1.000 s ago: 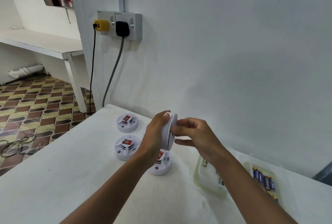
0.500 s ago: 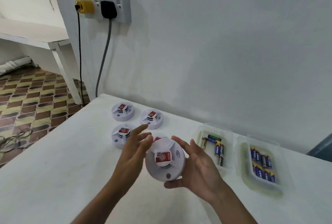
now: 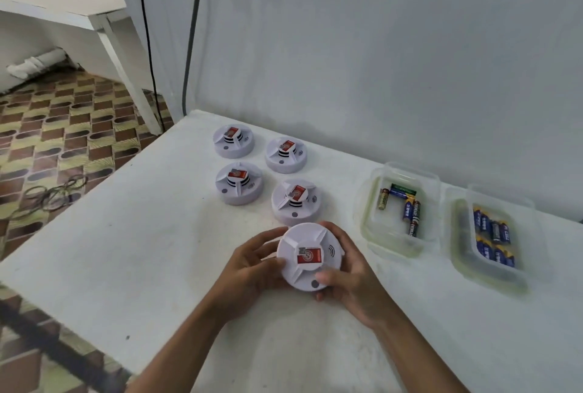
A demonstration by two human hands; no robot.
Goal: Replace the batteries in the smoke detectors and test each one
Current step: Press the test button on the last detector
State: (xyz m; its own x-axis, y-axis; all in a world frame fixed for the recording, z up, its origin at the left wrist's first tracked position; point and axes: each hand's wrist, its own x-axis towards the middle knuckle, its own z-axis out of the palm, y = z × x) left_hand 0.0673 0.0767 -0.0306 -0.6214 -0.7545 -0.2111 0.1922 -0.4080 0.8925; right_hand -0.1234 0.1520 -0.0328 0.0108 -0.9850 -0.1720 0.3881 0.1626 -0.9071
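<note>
A white round smoke detector with a red label faces up, held between both hands just above the white table. My left hand grips its left rim. My right hand cups its right side, with the thumb on the front edge beside the grey button. Several more detectors stand behind it in two rows, among them a near one, a left one and a far one.
A clear tub with mixed loose batteries stands to the right. A second tub farther right holds blue batteries. The wall runs close behind. The table's left edge drops to a patterned floor with cables.
The detector has gone from edge-on at chest height to label-up, low over the table. Both hands came down with it. The camera tilted down, so the wall socket left the view.
</note>
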